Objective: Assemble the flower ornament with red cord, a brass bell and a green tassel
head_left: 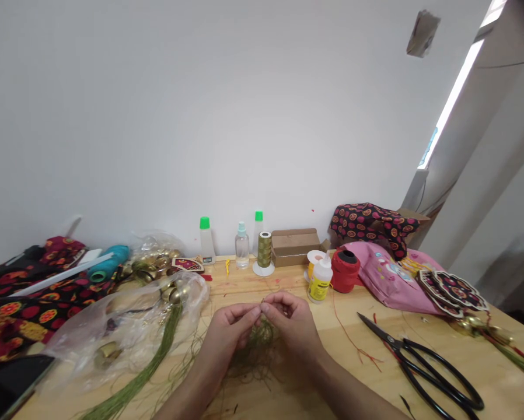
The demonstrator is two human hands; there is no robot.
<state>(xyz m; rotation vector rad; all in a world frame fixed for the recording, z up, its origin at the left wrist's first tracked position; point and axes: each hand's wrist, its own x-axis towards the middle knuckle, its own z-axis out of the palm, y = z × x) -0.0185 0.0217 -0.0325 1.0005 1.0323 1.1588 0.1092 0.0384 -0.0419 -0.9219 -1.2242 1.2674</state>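
Thumb and fingertips of my left hand (pixel 234 329) are pinched together, almost touching the pinch of my right hand (pixel 292 326) above the middle of the table. Fine green thread (pixel 262 339) runs at the fingertips, and its loose tangle spreads below and between both hands. The exact point of the grip is too small to make out. To the left, a long green tassel (pixel 157 356) lies across a clear plastic bag (pixel 135 324).
Black scissors (pixel 419 367) lie at right. Behind my hands stand a glue bottle (pixel 320 281), a red thread spool (pixel 345 271), an olive thread spool (pixel 264 251), a clear bottle (pixel 241 249) and a cardboard box (pixel 294 248). Patterned cloth (pixel 8 303) and a phone (pixel 12 379) are left.
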